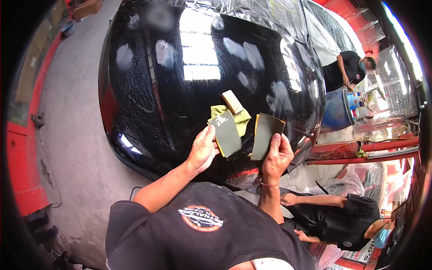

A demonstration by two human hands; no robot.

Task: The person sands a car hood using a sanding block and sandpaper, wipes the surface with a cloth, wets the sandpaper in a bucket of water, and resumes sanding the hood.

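My left hand (204, 148) grips a dark grey sheet of sandpaper (228, 139) by its left edge; a yellowish backing shows along the side. In my right hand (276, 155) is a second piece of sandpaper (265, 137), pinched near its right edge. Both sheets are held up side by side, apart from each other, over the front of a black car hood (180, 121). Behind the left sheet lies a crumpled yellow-green cloth (243, 119) on the hood. A tan block (232, 101) rests on the cloth.
Dull grey patches (164, 53) mark the wet-looking hood. Clear plastic sheeting (265, 18) covers the windshield area. At right, a person (344, 67) stands by a blue barrel (335, 110); another person in black (333, 216) is close on my right. Concrete floor (76, 135) runs along the left.
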